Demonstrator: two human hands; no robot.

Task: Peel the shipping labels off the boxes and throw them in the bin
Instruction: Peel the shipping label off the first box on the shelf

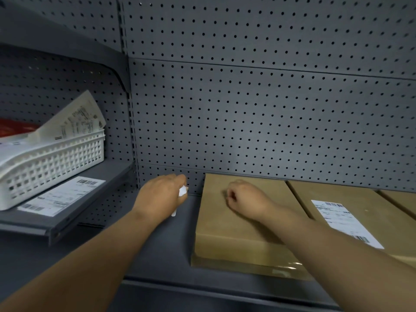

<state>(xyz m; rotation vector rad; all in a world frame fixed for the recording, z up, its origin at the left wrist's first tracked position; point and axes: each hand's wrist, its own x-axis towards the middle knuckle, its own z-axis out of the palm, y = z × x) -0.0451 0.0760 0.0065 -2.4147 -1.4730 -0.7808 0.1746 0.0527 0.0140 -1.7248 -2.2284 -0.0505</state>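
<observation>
A brown cardboard box (238,235) lies flat on the grey shelf, its top bare of any label. My right hand (243,197) rests on that top as a loose fist. My left hand (161,194) hovers just left of the box, closed around a crumpled white label (182,190) that pokes out past the fingers. A second box (360,199) to the right carries a white shipping label (344,221). A white plastic basket (56,158) on the left shelf holds peeled labels (76,122).
A loose label (63,195) lies on the left shelf in front of the basket. Grey pegboard (247,109) backs both shelves. A third box edge (403,200) shows at far right. Something red (15,128) sits behind the basket.
</observation>
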